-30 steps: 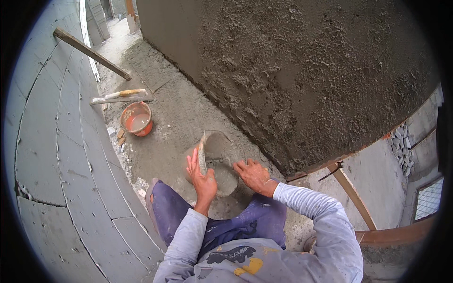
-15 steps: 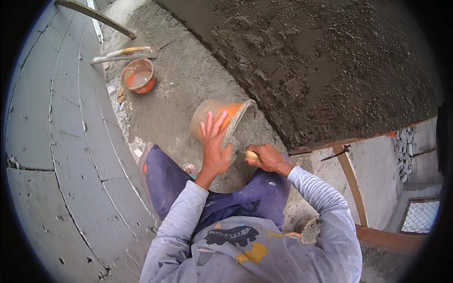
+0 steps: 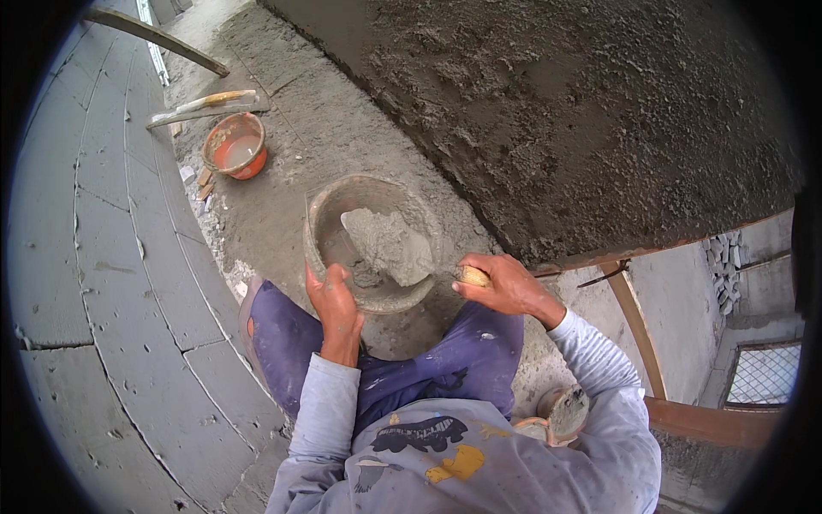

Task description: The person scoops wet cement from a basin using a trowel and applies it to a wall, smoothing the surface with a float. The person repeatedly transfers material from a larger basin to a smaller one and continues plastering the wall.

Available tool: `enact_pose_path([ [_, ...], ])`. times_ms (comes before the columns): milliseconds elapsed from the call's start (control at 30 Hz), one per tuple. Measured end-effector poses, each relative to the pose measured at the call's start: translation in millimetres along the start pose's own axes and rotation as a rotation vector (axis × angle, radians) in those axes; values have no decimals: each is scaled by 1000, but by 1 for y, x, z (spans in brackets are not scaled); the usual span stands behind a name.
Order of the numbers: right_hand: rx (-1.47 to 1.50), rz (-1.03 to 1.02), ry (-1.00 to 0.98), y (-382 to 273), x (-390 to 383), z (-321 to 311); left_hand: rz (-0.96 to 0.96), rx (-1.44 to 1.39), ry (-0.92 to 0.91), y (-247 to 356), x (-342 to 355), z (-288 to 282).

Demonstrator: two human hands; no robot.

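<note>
A mortar-caked bucket (image 3: 318, 199) stands with its mouth upward between my knees, with wet grey mortar inside. My left hand (image 3: 334, 301) is closed at its near left rim, the thumb on top and the other fingers partly hidden against the outside. My right hand (image 3: 507, 287) grips the pale wooden handle (image 3: 473, 275) of a trowel (image 3: 419, 262). Its blade, coated and heaped with mortar, lies over the bucket's mouth, the tip pointing to the far left.
Wet rough mortar covers the wall (image 3: 565, 111) at the right. Grey blocks form a wall (image 3: 120, 283) at the left. Farther off are a small orange bucket (image 3: 248, 168) holding murky liquid and a wooden bar (image 3: 158, 38). Another mortar-crusted container (image 3: 565, 415) sits beside my right elbow.
The bucket has gone from tipped on its side to upright. My left hand moved from spread on its outside to the rim, and the trowel blade has come into sight with mortar on it.
</note>
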State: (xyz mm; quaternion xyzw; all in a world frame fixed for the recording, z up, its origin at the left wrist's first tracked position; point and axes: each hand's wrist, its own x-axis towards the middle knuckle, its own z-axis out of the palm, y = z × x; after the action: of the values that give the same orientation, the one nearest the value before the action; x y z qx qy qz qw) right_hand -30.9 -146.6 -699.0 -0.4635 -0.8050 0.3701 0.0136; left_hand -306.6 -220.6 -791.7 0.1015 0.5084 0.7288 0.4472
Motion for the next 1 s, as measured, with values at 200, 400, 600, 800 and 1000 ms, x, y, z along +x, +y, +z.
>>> enact_pose_path([
  [200, 604, 267, -310, 36, 17, -45, 38, 143, 205, 1, 14, -24],
  [400, -342, 150, 628, 81, 75, -120, 57, 251, 196, 4, 34, -18],
  [600, -311, 324, 499, 68, 87, -69, -32, 149, 186, 1, 54, -5],
  [800, -348, 557, 422, 197, 143, 35, -92, 254, 127, -9, 57, -1],
  [1000, -371, 490, 650, 189, 97, 8, -89, 152, 63, -21, 70, 1],
])
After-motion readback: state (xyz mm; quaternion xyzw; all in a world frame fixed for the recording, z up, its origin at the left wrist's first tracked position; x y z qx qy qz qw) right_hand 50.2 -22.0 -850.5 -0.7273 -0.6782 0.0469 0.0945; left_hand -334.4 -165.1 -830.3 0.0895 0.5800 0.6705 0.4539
